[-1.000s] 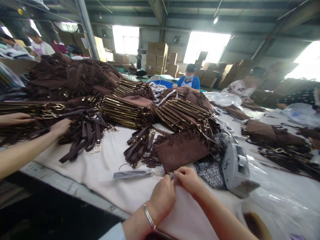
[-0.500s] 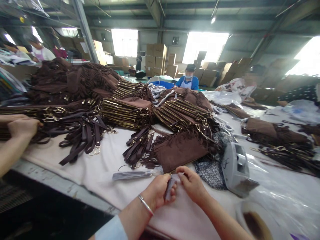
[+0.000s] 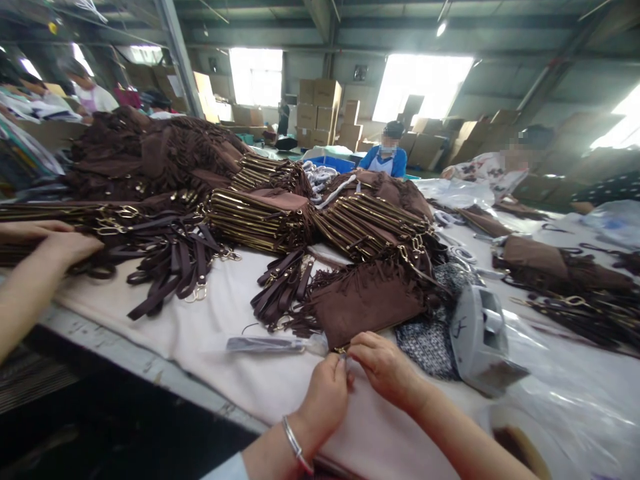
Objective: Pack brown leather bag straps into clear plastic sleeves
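Observation:
A brown fringed pouch (image 3: 367, 300) lies flat before me, its gold zip end at the near corner. My left hand (image 3: 327, 390) is closed just below that corner around a plastic-wrapped strip (image 3: 343, 358), mostly hidden by the fingers. Against it, my right hand (image 3: 383, 370) pinches at the gold zip end; what is between its fingertips is hidden. Left of the pouch are a dark strap in a clear sleeve (image 3: 265, 344) and a bunch of brown wrist straps (image 3: 280, 290).
Stacked gold-zipped pouches (image 3: 255, 223) rise behind. A white tape dispenser (image 3: 480, 340) stands at right by a speckled cloth (image 3: 425, 343) and clear plastic sheeting (image 3: 575, 387). At left, a co-worker's hands (image 3: 65, 247) reach in beside more straps (image 3: 175, 260).
My left hand has turned, so the wrapped strip in it is now mostly covered. My right fingers have closed in on the zip end. The co-worker's hands have shifted right.

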`<state>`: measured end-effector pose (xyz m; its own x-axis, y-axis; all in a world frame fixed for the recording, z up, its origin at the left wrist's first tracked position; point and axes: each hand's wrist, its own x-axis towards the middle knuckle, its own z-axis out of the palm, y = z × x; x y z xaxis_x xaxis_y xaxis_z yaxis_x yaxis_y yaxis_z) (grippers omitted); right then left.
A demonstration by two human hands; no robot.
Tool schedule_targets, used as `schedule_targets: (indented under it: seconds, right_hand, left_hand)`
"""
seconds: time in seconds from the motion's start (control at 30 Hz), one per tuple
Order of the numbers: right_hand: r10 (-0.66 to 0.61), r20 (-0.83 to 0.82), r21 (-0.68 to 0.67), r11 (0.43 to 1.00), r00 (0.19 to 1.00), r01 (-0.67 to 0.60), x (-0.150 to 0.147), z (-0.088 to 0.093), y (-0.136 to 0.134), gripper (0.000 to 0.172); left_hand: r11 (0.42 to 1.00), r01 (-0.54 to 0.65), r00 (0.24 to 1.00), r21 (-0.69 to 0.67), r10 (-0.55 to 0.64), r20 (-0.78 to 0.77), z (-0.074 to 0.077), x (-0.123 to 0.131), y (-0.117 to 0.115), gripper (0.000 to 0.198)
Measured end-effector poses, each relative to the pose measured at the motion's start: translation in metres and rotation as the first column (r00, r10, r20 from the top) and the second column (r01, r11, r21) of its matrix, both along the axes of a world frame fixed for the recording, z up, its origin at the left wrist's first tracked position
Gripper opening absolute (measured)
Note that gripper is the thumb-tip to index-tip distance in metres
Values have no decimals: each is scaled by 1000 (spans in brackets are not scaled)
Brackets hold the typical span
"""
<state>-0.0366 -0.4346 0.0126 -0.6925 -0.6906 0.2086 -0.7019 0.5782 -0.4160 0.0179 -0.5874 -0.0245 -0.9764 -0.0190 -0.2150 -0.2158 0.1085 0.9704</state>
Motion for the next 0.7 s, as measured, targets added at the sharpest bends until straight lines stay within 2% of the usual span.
schedule_targets:
  seconds: [0.1, 0.2, 0.37, 0.47, 0.6, 0.7]
  right_hand:
    - [-41, 102, 6, 999, 994, 41, -2, 10, -3, 26]
    - [-101, 170, -12, 994, 980, 105, -6, 16, -11, 23]
    - [-213, 221, -2, 976, 952, 219, -10, 12, -24, 14]
    - [-342, 204, -45, 933, 917, 358, -7, 8, -17, 16]
    - [-442, 179, -95, 881, 879, 463, -1, 11, 5, 28]
    - [-453, 333, -55, 866, 827, 496, 2, 8, 7, 37]
  left_hand:
    - [993, 6, 996, -119, -16, -90, 0, 4, 1, 27]
    - [987, -3, 991, -163, -18, -129, 1, 6, 2, 28]
    - [988, -21, 999, -153, 14, -52, -1, 2, 4, 33]
    - [998, -21, 997, -58, 25, 68, 1, -3, 4, 30]
    - [980, -53, 963, 190, 0, 271, 10, -7, 1, 21]
    - [958, -72, 947, 278, -22, 320, 15, -7, 1, 21]
